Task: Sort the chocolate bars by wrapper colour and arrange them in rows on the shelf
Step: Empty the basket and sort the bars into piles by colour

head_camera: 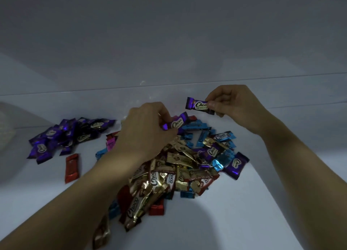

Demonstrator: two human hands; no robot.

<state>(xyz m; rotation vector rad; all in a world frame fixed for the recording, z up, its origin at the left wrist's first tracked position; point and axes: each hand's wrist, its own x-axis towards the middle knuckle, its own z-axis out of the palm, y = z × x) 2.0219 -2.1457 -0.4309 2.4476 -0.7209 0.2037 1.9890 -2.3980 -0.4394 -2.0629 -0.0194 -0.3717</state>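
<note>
The wrappers in the mixed heap (189, 174) looked like thin shiny foil, and the gold wrappers (179, 156) were crinkled and threw back the most light. The upper purple bar (199, 105) and the lower purple bar (176, 123) had smooth glossy wrappers with bright spots of shine. The white shelf (244, 221) looked smooth and hard, with only a soft, dull shine.

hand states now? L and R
Left hand: grips a purple bar over the mixed pile.
Right hand: pinches another purple bar, lifted.
</note>
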